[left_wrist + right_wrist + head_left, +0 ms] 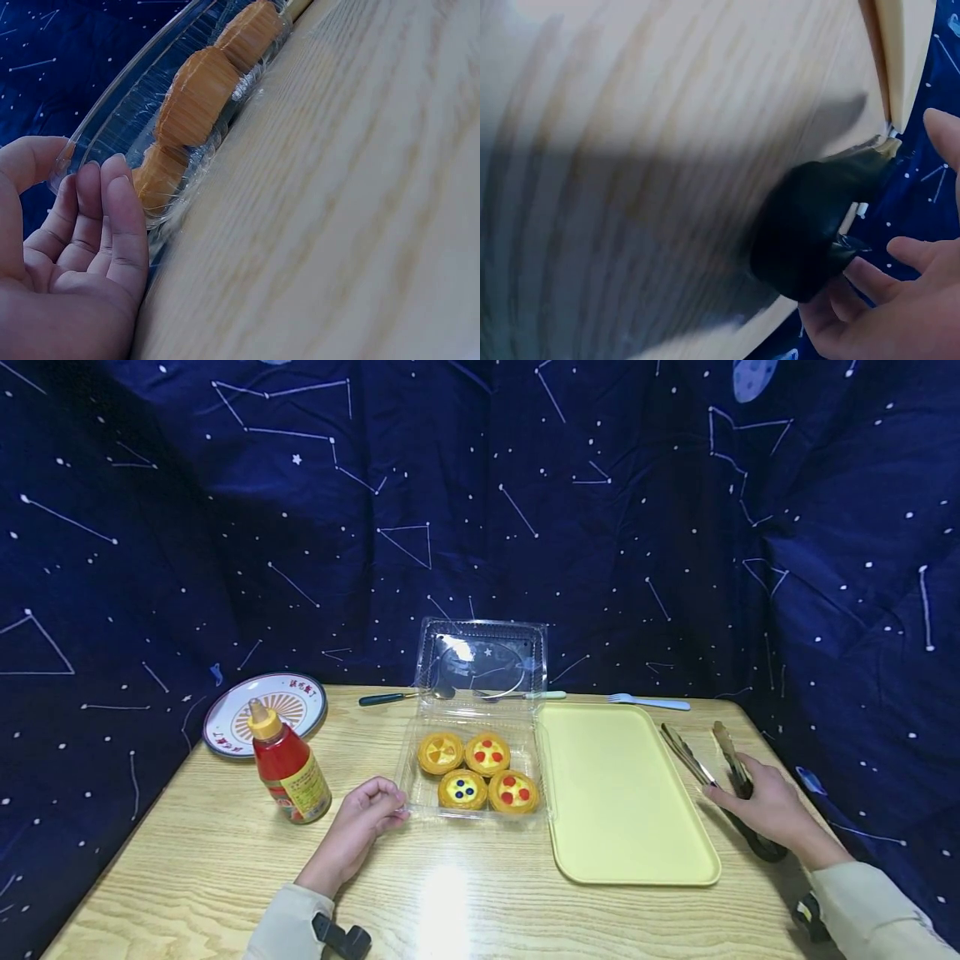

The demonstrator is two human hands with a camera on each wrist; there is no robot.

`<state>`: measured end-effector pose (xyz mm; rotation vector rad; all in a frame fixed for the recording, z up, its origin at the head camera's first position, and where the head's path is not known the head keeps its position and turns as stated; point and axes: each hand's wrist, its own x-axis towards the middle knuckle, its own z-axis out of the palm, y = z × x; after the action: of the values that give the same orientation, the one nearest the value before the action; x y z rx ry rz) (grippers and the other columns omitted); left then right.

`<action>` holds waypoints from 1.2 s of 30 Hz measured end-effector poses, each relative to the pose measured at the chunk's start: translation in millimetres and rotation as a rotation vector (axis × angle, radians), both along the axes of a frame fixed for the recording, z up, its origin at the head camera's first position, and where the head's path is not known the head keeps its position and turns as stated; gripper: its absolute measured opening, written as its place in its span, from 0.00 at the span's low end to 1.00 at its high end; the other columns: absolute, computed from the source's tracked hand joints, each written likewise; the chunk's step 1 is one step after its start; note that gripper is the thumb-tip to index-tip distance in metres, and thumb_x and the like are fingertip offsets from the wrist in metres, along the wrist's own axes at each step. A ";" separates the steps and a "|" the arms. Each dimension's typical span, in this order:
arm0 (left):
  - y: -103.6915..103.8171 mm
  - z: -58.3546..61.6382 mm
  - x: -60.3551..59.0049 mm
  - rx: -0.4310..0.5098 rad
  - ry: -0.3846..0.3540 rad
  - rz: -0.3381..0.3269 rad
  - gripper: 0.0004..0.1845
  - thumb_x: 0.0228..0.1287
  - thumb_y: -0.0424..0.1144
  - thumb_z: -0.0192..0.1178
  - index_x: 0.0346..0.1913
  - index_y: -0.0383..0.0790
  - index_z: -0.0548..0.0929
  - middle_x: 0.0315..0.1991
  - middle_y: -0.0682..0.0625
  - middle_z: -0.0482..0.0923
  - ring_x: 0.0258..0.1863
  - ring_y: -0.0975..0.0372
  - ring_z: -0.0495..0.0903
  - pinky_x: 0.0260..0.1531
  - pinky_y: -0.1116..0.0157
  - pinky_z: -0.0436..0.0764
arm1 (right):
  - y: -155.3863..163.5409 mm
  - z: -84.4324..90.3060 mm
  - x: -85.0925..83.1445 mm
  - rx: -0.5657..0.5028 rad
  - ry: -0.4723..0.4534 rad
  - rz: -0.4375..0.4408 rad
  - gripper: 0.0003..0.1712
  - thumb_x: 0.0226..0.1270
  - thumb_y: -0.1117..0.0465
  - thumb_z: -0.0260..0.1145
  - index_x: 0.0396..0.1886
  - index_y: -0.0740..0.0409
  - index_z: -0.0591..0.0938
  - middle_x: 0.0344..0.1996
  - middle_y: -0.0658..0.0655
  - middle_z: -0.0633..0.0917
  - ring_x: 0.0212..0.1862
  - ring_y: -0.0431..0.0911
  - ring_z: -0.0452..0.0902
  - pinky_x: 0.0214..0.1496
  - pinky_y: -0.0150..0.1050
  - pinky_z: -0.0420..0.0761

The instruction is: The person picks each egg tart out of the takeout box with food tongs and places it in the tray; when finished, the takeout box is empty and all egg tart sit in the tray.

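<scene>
The bench [225,860] carries a yellow tray [622,793] at centre-right; just beside it at 9 o'clock sits a clear box [480,727] with its lid up, four tarts [477,771] inside; at 9 o'clock of the box stands a red bottle [288,768], and a plate [264,712] lies at 11 o'clock of the bottle; tongs [720,777] lie at 3 o'clock of the tray; a spoon [397,697] and fork [648,702] lie along the far edge.

The step in hand looks like taking up the tongs while steadying the box; to do it well, I judge the right hand [765,806] should close round both arms near the black hinge end, so the tips can squeeze evenly, and the left should keep the box from sliding.

The right hand's fingers [911,251] lie on the tongs, loosely curved and not clamped; whether they truly grasp it I cannot tell. The left hand [360,827] rests on the bench at 7 o'clock of the box; its fingers [124,217] are gently bent and relaxed, tips touching the box rim, holding nothing.
</scene>
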<state>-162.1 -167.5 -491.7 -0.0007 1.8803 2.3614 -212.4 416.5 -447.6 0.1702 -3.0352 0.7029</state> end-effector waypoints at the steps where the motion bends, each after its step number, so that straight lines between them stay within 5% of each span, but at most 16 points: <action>1: 0.0 0.0 -0.1 0.000 0.001 -0.003 0.02 0.69 0.28 0.56 0.37 0.37 0.74 0.38 0.41 0.78 0.36 0.56 0.81 0.42 0.61 0.83 | -0.5 -0.5 0.1 -0.003 -0.018 -0.001 0.56 0.66 0.42 0.66 0.71 0.80 0.50 0.58 0.88 0.61 0.58 0.81 0.58 0.54 0.73 0.64; 13: 0.5 -0.7 0.9 0.007 -0.003 -0.006 0.02 0.69 0.29 0.56 0.37 0.38 0.75 0.37 0.44 0.79 0.36 0.57 0.81 0.42 0.60 0.83 | 2.8 -1.0 -3.6 0.098 -0.164 -0.025 0.66 0.63 0.38 0.67 0.73 0.75 0.37 0.52 0.88 0.57 0.48 0.82 0.63 0.44 0.73 0.69; 19: 1.1 0.2 2.0 0.008 0.005 -0.023 0.01 0.69 0.29 0.56 0.39 0.35 0.74 0.38 0.43 0.78 0.37 0.56 0.81 0.43 0.61 0.83 | 5.8 -0.9 -3.1 0.034 -0.239 -0.031 0.67 0.65 0.40 0.66 0.71 0.77 0.32 0.56 0.92 0.51 0.55 0.84 0.55 0.51 0.76 0.64; 23: 1.3 1.0 1.8 0.011 0.000 -0.024 0.03 0.70 0.27 0.53 0.38 0.36 0.74 0.38 0.43 0.78 0.37 0.55 0.81 0.43 0.61 0.82 | 7.6 -0.2 -2.7 -0.031 -0.247 -0.053 0.61 0.67 0.45 0.66 0.70 0.81 0.37 0.54 0.90 0.56 0.55 0.81 0.55 0.52 0.73 0.65; 30: 0.9 2.1 1.0 0.006 -0.002 -0.017 0.06 0.69 0.24 0.52 0.38 0.38 0.75 0.38 0.44 0.78 0.37 0.56 0.81 0.42 0.61 0.83 | 4.6 8.1 1.0 -0.109 -0.163 -0.071 0.51 0.70 0.53 0.63 0.70 0.80 0.43 0.54 0.87 0.57 0.54 0.76 0.55 0.49 0.69 0.66; 36: -0.2 2.0 0.6 0.002 -0.008 -0.012 0.03 0.69 0.25 0.53 0.38 0.35 0.74 0.38 0.44 0.78 0.36 0.57 0.81 0.42 0.61 0.83 | -12.3 14.5 2.9 -0.104 0.042 0.010 0.48 0.69 0.59 0.65 0.73 0.77 0.46 0.52 0.86 0.62 0.54 0.75 0.59 0.50 0.68 0.65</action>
<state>-161.5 -167.7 -489.7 0.0022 1.8688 2.3521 -209.5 404.2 -433.0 0.1947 -2.9515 0.8446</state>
